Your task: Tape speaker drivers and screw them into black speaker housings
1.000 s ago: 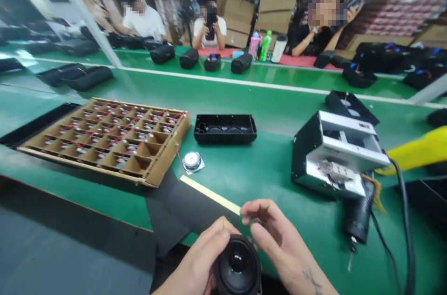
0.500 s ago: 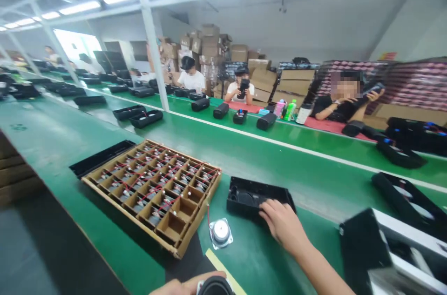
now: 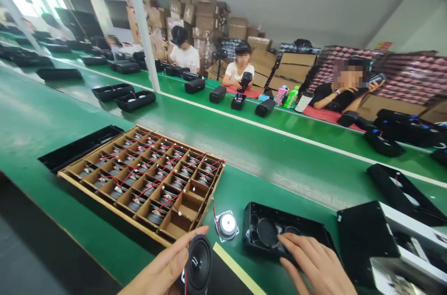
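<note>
In my left hand (image 3: 165,262) is a speaker driver (image 3: 199,264), its black cone tilted up and a red wire hanging from it. My right hand (image 3: 312,260) grips the near wall of a black speaker housing (image 3: 251,234), fingers over the rim. The housing lies open side up, with round grille areas showing inside. A second speaker driver (image 3: 227,226) rests magnet side up on the green bench between the housing and a divided cardboard tray (image 3: 139,211). The tray holds many drivers with red wires; a few cells at its near right corner are bare.
A black-and-white box-like device (image 3: 366,234) stands close on the right. Left of the tray lies a long black panel (image 3: 80,148). More housings (image 3: 136,99) sit along the green line (image 3: 279,150). Across it, co-workers (image 3: 240,69) handle black units; cartons are stacked behind.
My left hand has raised the driver farther into view. The housing has come nearer and to the right with my right hand. The view has dipped slightly.
</note>
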A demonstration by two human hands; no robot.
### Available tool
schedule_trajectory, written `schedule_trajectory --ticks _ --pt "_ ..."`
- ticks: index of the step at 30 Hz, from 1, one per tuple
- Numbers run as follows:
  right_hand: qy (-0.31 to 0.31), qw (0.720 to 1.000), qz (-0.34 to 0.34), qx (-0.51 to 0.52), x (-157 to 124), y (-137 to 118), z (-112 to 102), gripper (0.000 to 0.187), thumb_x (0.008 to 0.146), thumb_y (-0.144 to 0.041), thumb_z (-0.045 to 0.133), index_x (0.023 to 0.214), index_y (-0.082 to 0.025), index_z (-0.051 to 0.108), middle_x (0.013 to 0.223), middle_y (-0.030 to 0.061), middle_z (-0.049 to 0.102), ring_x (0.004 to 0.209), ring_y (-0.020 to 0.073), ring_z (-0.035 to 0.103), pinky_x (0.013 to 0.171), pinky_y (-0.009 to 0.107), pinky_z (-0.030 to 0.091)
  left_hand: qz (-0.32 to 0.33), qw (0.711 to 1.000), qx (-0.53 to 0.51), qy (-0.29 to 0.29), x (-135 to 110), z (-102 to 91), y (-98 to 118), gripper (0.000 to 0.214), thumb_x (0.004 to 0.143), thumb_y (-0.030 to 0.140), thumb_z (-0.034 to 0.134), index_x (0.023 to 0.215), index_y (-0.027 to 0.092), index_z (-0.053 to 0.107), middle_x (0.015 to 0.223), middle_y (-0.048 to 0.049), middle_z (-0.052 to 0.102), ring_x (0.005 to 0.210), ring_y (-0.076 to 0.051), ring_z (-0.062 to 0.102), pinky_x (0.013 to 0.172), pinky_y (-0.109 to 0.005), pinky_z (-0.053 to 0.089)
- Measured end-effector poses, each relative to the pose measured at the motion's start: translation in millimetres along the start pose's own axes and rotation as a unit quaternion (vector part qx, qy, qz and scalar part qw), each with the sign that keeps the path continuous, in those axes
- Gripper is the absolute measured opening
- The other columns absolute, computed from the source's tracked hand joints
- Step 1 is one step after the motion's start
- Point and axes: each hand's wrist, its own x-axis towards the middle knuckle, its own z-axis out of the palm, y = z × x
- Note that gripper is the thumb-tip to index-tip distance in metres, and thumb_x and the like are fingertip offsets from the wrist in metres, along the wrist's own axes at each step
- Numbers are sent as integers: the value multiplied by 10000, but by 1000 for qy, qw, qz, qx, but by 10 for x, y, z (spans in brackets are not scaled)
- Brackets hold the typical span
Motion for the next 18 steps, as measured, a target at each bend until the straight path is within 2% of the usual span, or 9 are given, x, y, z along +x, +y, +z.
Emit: schedule_trajectory --ticks 1,2,4,7,10,12,14,16,18 --pt "-18 1000 -6 20 203 -138 -28 315 1013 -286 605 1318 -214 633 1204 103 742 1026 289 715 806 405 601 12 1000 26 7 14 -25 -18 540 943 548 697 1436 334 640 1072 -71 774 759 -189 716 740 -316 596" --pt "-61 997 -13 38 405 -271 -19 347 999 -276 637 1340 -212 621 1244 114 724 1062 307 693 829 433 588 34 998 54 15 32 -44 -49 533 934 568 698 1412 334 659 1046 -68 761 783 -204 704 771 -338 593" --pt "-203 978 7 52 775 -498 99 395 963 -256 710 1347 -225 622 1326 126 681 1105 341 654 867 492 559 91 988 122 36 65 -60 -140 520 897 618 717 1320 317 717 1052 -71 733 918 -249 682 876 -366 564" --pt "-262 963 -10 62 1167 -674 396 420 840 -181 832 1231 -160 682 1168 175 714 1055 391 643 916 573 512 144 955 254 56 71 -58 -291 584 854 726 688 1248 297 734 1121 -79 691 1037 -285 627 949 -373 505" --pt "-292 950 -28 109 1339 -648 565 302 761 -116 868 1021 -121 716 985 155 726 966 377 669 933 573 499 153 931 332 25 34 -48 -400 605 859 734 675 1313 334 685 1197 -68 638 1090 -285 599 976 -376 479" --pt "-290 943 -17 161 1350 -556 508 307 816 -150 837 1091 -137 700 1036 133 722 958 341 683 922 528 519 129 937 324 -9 21 -31 -450 620 849 688 723 1362 350 644 1239 -68 592 1093 -262 593 948 -355 498" --pt "-271 937 15 222 1287 -430 331 376 922 -213 761 1272 -188 625 1163 104 699 959 269 690 892 434 552 79 952 294 -43 34 2 -491 691 831 634 772 1429 344 581 1308 -90 517 1047 -228 596 770 -278 529" --pt "-241 928 57 278 1151 -275 96 401 1016 -261 647 1394 -246 513 1235 73 667 962 199 686 856 338 570 35 959 272 -70 69 54 -520 744 832 570 787 1485 337 517 1361 -115 444 1021 -208 605 571 -187 452" --pt "-204 893 129 379 948 -93 -134 403 1057 -318 579 1437 -283 449 1204 58 660 921 167 673 785 282 567 30 960 267 -80 109 132 -525 724 850 503 766 1499 334 497 1376 -126 424 1033 -212 624 501 -150 383"
